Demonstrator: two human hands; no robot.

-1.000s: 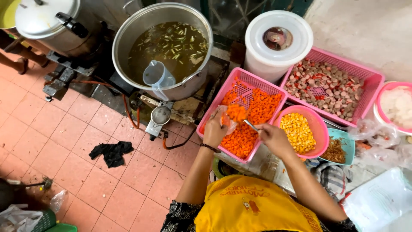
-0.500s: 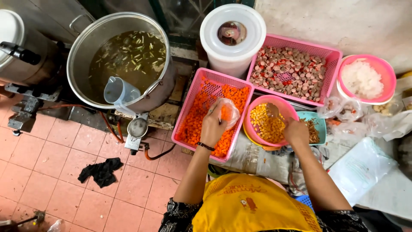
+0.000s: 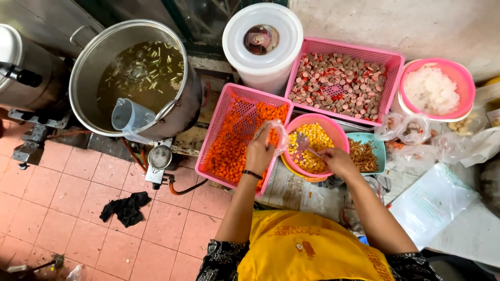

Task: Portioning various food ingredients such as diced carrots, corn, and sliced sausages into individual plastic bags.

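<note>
My left hand (image 3: 259, 151) holds a small clear plastic bag (image 3: 277, 136) over the right edge of a pink basket (image 3: 217, 126) full of diced carrot. My right hand (image 3: 336, 159) grips a fork (image 3: 303, 141) whose prongs rest in the yellow corn kernels of a round pink bowl (image 3: 339, 135). The bag's mouth sits right beside the bowl's left rim. A small teal tray (image 3: 379, 147) of brown fried bits lies just right of the bowl.
A big steel pot (image 3: 89, 65) of broth with a plastic jug (image 3: 129, 116) stands at the left over a gas burner. A white lidded bucket (image 3: 262, 39), a pink basket (image 3: 394, 63) of sliced sausage and a pink bowl (image 3: 464, 80) of white shreds line the back.
My left hand drew the bag back from the carrots toward the corn bowl. My right hand shifted from the carrot basket to the corn bowl, the fork now in the corn.
</note>
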